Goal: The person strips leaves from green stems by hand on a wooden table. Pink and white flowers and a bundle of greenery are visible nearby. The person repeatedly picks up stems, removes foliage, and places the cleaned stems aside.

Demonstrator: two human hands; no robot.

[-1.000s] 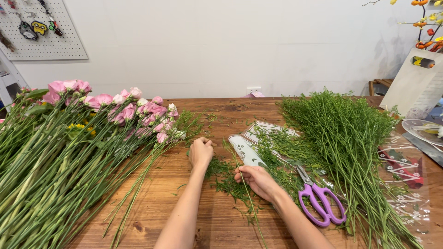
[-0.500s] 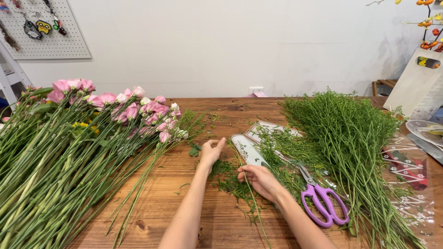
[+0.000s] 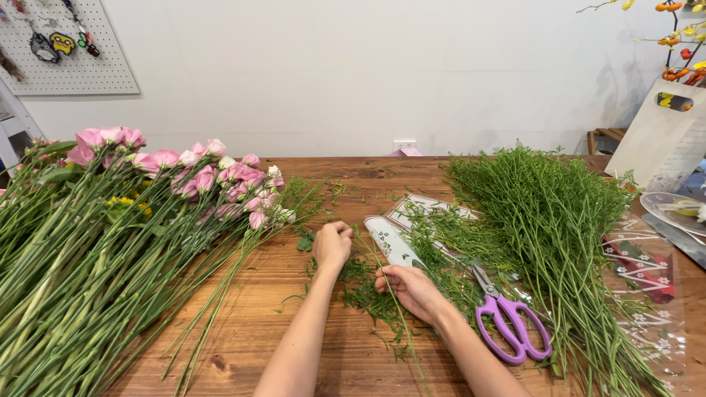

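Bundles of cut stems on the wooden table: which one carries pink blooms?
The big bundle of long green stems on the left, topped with pink flowers. The feathery green bundle on the right shows only fine foliage.

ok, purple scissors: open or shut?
Shut. The purple scissors lie flat on the wooden table, handle loops together, blades closed among green stems.

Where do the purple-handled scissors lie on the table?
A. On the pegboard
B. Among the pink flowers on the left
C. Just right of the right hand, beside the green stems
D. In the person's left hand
C: the scissors lie flat on the table, just right of the right hand, against the pile of green stems, held by neither hand.
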